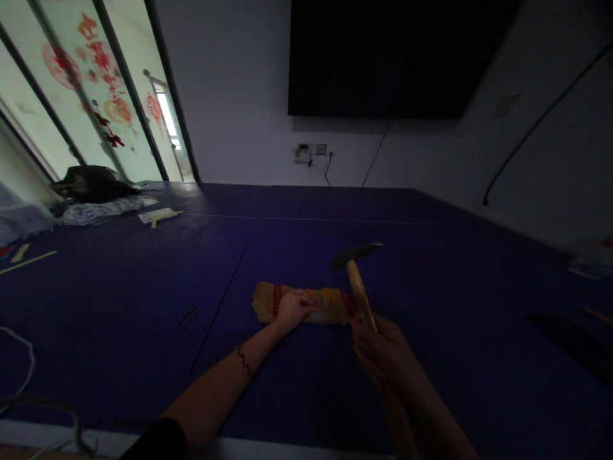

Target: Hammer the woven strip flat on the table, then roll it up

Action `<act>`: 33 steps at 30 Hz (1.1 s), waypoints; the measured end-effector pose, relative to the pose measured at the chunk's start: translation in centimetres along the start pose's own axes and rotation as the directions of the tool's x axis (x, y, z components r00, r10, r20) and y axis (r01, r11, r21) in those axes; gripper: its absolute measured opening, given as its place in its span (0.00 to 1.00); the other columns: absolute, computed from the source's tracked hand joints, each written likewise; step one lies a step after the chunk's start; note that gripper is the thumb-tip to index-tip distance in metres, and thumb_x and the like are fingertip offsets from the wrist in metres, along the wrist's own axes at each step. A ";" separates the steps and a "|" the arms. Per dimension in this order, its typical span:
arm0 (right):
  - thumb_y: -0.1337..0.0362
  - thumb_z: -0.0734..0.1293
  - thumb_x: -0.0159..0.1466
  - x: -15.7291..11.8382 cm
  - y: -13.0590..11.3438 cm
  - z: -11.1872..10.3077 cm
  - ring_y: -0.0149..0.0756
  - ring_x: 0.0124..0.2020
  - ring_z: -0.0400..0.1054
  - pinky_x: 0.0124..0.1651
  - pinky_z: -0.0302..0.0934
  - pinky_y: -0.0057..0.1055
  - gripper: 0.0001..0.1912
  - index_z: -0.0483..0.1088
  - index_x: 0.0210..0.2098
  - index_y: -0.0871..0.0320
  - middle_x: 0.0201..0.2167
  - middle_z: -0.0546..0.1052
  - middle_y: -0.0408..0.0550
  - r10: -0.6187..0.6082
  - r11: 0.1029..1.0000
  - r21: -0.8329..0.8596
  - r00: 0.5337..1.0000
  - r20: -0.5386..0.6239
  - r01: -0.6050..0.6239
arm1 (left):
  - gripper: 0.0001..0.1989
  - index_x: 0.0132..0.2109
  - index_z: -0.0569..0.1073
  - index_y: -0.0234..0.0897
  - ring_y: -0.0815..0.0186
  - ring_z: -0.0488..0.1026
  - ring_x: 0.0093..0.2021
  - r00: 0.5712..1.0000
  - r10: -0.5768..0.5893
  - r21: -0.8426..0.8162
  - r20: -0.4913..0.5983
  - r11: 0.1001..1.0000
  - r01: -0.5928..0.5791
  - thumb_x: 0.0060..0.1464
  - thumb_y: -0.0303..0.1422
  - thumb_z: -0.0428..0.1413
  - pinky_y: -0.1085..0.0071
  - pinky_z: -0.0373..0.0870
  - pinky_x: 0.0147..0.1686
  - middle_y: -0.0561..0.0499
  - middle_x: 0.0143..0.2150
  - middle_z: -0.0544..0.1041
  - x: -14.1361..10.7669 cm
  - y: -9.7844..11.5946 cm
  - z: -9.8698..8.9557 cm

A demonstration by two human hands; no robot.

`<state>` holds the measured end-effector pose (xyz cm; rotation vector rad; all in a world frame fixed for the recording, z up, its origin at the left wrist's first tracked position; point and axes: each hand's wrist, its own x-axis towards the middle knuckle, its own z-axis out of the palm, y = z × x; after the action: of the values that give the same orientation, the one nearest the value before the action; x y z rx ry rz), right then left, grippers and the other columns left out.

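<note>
A short, rough, tan-orange block (335, 313) with red bands lies crosswise on the blue-purple surface; it looks like wood, but the dim light hides its exact kind. My left hand (293, 308) rests over the block's middle, thumb and fingers pinched together. Whatever is in that pinch is too small to make out. To the right, my right hand (380, 342) is wrapped around the wooden handle of a hammer (360, 287). The hammer's dark head is raised above the block's right end and slightly blurred.
Several thin metal pieces (186, 315) lie left of the block. A white packet (163, 215) and a dark bag (93, 184) sit at the back left. A pale cable (31, 358) curls at the left edge, and a dark long object (569, 342) lies at right.
</note>
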<state>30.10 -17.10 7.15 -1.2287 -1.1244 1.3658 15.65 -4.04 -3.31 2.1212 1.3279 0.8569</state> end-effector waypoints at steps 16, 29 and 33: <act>0.48 0.64 0.47 7.1 6.2 -6.8 0.19 0.04 0.36 0.05 0.36 0.18 0.26 0.42 0.17 0.53 0.09 0.48 0.28 -0.049 0.937 0.349 0.982 0.184 -0.018 | 0.04 0.28 0.75 0.37 0.66 0.69 0.33 1.000 0.010 0.077 0.022 0.997 -0.011 0.45 0.32 0.57 0.73 0.63 0.33 0.52 0.29 0.74 -0.6 0.7 -0.6; 0.54 0.65 0.51 8.5 8.0 -7.3 0.18 0.04 0.37 0.04 0.43 0.17 0.23 0.45 0.16 0.55 0.09 0.50 0.29 -0.183 0.859 0.513 0.935 0.302 0.002 | 0.17 0.44 0.71 0.33 0.64 0.71 0.39 0.989 -0.026 0.181 0.146 0.984 -0.001 0.43 0.29 0.57 0.73 0.65 0.40 0.46 0.40 0.75 -0.6 1.9 -4.8; 0.55 0.64 0.54 8.8 8.2 -7.5 0.18 0.04 0.38 0.04 0.44 0.18 0.23 0.47 0.14 0.56 0.08 0.51 0.30 -0.215 0.843 0.538 0.909 0.358 -0.013 | 0.13 0.42 0.72 0.35 0.64 0.71 0.41 0.984 -0.125 0.379 0.125 0.923 0.069 0.47 0.31 0.54 0.73 0.65 0.41 0.47 0.41 0.75 -1.2 1.4 -9.8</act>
<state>36.62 -9.13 -2.64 -0.4803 -0.9652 1.7480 8.92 -4.97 4.01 2.3223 1.6031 0.4189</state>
